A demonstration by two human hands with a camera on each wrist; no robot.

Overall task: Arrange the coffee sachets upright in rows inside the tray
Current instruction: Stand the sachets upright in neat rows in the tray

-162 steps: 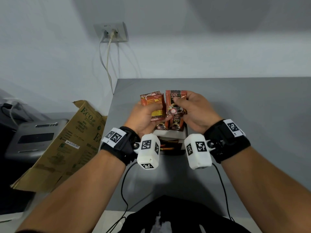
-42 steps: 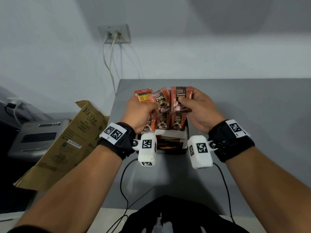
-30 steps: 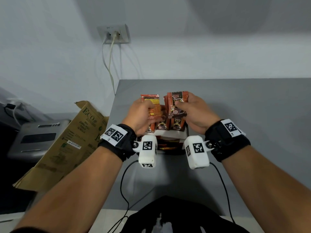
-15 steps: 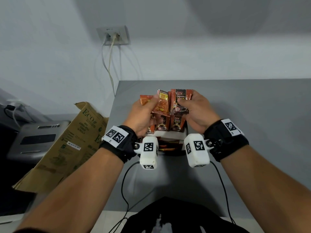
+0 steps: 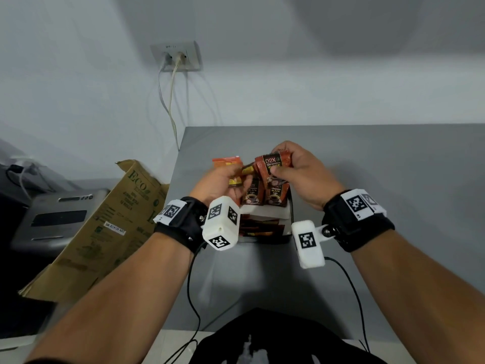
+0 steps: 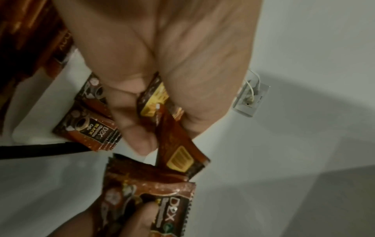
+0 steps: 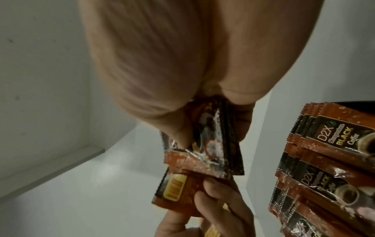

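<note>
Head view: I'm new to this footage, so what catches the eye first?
Both hands meet mid-table: the left hand and right hand each grip red-brown coffee sachets above the white tray, where more sachets stand upright. A cardboard box leans at the left.

Bare grey table [image 5: 380, 164] right of upright sachets [image 5: 265, 195].

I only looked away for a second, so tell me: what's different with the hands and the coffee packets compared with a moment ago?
The right hand has tilted its D2X sachet leftwards against the sachets in the left hand, which has sunk slightly; that hand's upright middle packet now lies slanted. Neither hand let anything go. The sachets standing in the tray, the tray and the cardboard box stayed put.
</note>
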